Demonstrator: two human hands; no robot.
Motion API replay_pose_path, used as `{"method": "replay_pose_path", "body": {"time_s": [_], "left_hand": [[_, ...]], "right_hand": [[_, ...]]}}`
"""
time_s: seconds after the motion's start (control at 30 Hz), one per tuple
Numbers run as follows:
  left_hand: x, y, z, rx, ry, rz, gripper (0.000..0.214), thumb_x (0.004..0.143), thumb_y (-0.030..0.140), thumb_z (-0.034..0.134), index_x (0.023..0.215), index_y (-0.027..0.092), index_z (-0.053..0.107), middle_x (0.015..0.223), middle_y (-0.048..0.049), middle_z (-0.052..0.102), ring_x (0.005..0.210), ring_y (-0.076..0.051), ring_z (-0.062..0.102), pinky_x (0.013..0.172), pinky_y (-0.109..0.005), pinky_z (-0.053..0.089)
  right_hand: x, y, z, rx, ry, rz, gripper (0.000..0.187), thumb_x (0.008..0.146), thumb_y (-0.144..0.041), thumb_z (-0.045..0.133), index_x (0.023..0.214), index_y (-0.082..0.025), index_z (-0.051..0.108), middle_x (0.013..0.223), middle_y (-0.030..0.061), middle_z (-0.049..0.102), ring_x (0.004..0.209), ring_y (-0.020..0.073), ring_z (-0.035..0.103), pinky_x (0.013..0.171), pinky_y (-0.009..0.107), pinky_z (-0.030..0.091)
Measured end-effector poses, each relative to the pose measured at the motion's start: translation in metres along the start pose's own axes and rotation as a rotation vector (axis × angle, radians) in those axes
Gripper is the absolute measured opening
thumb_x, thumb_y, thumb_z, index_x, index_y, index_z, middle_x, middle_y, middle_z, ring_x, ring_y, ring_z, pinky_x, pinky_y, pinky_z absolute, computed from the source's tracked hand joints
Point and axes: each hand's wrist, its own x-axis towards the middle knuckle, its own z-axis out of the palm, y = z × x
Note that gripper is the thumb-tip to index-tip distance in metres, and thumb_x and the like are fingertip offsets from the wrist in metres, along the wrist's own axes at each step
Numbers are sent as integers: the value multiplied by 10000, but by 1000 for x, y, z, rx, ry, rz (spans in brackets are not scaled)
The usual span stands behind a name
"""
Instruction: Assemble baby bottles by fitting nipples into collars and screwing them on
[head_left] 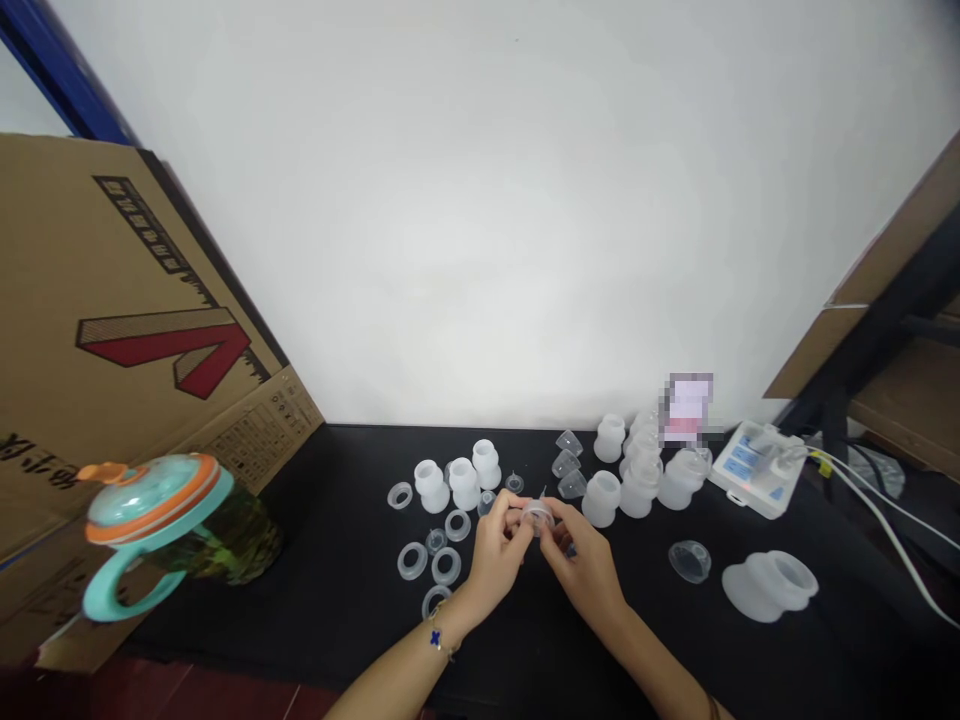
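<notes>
My left hand point(496, 548) and my right hand point(581, 556) meet over the middle of the black table point(330, 590). Both pinch one small clear plastic part point(537, 517) between their fingertips. A bracelet with a blue charm point(436, 637) is on my left wrist. Just left of my hands lie several clear rings point(430, 561) and white silicone cups point(459, 480). Behind my right hand stand more white cups point(637, 475) and small clear cone pieces point(567, 463).
A teal and orange handled cup point(154, 520) stands at the left before a cardboard box point(112, 330). At right lie a larger white silicone piece point(769, 584), a clear disc point(689, 560), and a white power strip point(757, 466) with cables. A white wall is behind.
</notes>
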Motion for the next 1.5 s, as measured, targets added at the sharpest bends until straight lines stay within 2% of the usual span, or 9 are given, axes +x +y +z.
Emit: {"method": "replay_pose_path", "body": {"time_s": [0.27,0.53,0.77,0.9,1.03,1.13,1.27,1.5], "left_hand": [[1,8,1,40,60,34,229,953,406,570,1004,189,626,637,38,578,510,-104,455,490,-202,341],[-1,7,3,110,102,96,244,957,384,572,1089,193,647,856,-32,706,711,-168,614,655,-258,477],[-1,11,1,141,86,118,275,935,370,603,1136,199,680,979,-60,730,825,-207,656,712,-284,511],[0,12,1,164,81,116,248,934,326,595,1137,214,681,979,-51,732,798,-199,656,703,-284,510],[-1,7,2,152,110,107,256,910,280,611,1160,223,603,857,-13,703,746,-182,643,689,-278,499],[-2,5,3,130,129,98,227,909,280,616,1118,226,546,807,9,676,713,-169,623,682,-273,486],[-2,8,3,160,91,94,133,946,328,580,1014,214,588,840,-9,669,750,-175,619,688,-269,471],[1,12,0,175,32,91,246,970,386,540,877,190,655,803,-25,669,714,-172,587,651,-257,441]], "right_hand": [[0,0,2,4,-8,26,304,979,-398,519,1178,-220,663,834,32,739,603,165,664,530,237,523],[1,1,0,-43,-38,36,326,1009,-396,480,1238,-225,639,886,34,734,643,167,666,563,250,519],[2,-1,-1,-66,-32,37,287,994,-378,488,1159,-222,663,823,21,724,614,166,660,544,250,511],[3,-2,-2,-69,-46,36,267,989,-363,490,1136,-222,662,840,26,723,630,169,662,544,250,506],[2,-1,-1,-84,-52,46,248,983,-359,498,1101,-215,660,814,23,713,623,173,657,547,253,500],[2,-1,-1,-72,-49,61,246,983,-372,495,1067,-213,663,800,23,706,619,175,651,540,254,493],[1,-2,-2,-23,-48,80,254,993,-387,493,1074,-219,666,810,19,712,620,170,645,557,257,492],[1,-1,-1,-17,-51,91,267,998,-395,501,1093,-219,677,816,11,712,619,161,634,560,253,484]]}}
